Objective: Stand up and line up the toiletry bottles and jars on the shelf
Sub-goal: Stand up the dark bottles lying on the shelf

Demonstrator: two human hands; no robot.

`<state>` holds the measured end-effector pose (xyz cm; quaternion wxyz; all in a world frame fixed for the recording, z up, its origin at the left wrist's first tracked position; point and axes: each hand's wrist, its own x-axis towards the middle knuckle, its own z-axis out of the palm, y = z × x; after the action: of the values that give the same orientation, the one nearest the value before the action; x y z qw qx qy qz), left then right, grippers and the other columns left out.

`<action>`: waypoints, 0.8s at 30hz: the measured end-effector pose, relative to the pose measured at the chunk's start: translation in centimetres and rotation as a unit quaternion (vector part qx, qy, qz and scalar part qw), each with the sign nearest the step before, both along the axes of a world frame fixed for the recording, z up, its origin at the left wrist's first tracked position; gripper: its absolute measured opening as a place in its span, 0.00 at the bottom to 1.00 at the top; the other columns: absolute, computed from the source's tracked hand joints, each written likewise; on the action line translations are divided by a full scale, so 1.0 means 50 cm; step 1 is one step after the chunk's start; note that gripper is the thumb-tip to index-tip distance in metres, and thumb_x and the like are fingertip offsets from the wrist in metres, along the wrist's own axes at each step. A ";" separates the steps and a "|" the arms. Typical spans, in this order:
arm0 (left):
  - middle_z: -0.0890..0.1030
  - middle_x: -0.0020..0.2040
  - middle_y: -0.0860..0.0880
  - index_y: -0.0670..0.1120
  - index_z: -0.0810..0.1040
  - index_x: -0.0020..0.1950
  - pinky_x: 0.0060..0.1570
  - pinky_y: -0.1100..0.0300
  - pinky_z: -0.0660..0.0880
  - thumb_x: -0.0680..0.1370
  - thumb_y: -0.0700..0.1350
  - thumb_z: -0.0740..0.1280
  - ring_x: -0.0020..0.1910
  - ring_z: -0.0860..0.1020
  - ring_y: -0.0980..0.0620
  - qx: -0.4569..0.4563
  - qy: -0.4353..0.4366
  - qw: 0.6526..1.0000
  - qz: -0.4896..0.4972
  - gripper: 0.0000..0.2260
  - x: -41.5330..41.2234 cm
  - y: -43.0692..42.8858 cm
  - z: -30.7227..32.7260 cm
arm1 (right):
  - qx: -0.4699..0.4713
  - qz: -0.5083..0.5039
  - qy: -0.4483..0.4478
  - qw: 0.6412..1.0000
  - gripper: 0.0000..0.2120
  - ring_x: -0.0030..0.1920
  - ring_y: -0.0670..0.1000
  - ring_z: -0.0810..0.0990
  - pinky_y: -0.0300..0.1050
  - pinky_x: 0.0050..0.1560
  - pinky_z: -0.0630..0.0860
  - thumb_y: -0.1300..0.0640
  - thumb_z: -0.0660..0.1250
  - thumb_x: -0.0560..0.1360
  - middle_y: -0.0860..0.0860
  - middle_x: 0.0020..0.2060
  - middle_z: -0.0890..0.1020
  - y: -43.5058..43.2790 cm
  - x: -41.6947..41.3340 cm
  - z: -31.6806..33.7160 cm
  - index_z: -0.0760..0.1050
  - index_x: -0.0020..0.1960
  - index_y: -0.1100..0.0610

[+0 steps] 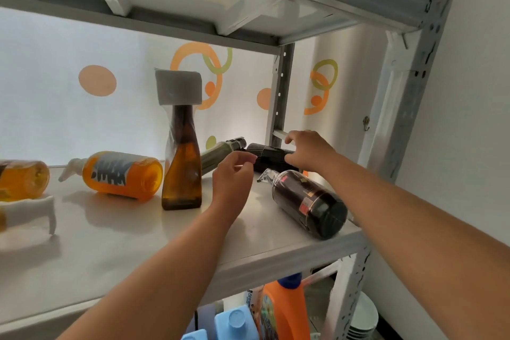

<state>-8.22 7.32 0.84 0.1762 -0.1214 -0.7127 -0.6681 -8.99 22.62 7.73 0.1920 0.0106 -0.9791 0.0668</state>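
Observation:
A tall amber bottle [182, 174] with a grey wrapped top stands upright mid-shelf. Left of it an orange pump bottle [121, 174] lies on its side, with another orange bottle [22, 179] at the left edge. A green bottle [218, 154] and a black ribbed bottle [271, 159] lie at the back. A dark bottle [309, 204] lies near the shelf's front right. My right hand [309, 150] reaches over the black ribbed bottle, fingers curled at it. My left hand [233, 176] hovers beside the green bottle, fingers apart, holding nothing.
The white shelf board [124, 243] has metal uprights [278, 96] at the right. A white pump head [30, 212] lies at the front left. Below stand an orange detergent jug [284, 309], blue containers [234, 323] and stacked white plates [364, 320]. Another shelf hangs close overhead.

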 end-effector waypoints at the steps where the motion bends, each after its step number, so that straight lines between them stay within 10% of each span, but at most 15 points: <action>1: 0.80 0.48 0.52 0.50 0.78 0.50 0.51 0.54 0.77 0.77 0.38 0.59 0.51 0.78 0.51 0.005 -0.002 1.000 -0.001 0.11 -0.004 -0.002 -0.003 | 0.016 -0.004 -0.023 1.000 0.22 0.58 0.57 0.73 0.45 0.53 0.70 0.59 0.65 0.71 0.58 0.59 0.76 0.004 -0.013 0.002 0.70 0.64 0.58; 14: 0.80 0.51 0.50 0.48 0.77 0.55 0.38 0.68 0.69 0.78 0.39 0.60 0.46 0.75 0.55 -0.082 0.008 0.996 -0.044 0.10 -0.022 0.001 -0.017 | 0.117 -0.022 -0.130 0.984 0.39 0.70 0.57 0.60 0.52 0.65 0.65 0.44 0.73 0.68 0.56 0.69 0.68 0.036 -0.127 0.005 0.60 0.73 0.51; 24: 0.78 0.50 0.51 0.48 0.75 0.56 0.40 0.68 0.69 0.78 0.40 0.60 0.47 0.75 0.55 -0.106 0.004 0.994 -0.040 0.10 -0.034 0.000 -0.019 | 0.151 0.005 -0.145 0.978 0.41 0.60 0.56 0.72 0.47 0.57 0.71 0.48 0.74 0.67 0.55 0.63 0.72 0.049 -0.148 -0.025 0.55 0.73 0.44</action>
<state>-9.93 7.34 -0.11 0.1383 -0.1698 -0.7732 -0.5951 -16.40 25.07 6.47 0.0439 0.0347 -0.9952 -0.0799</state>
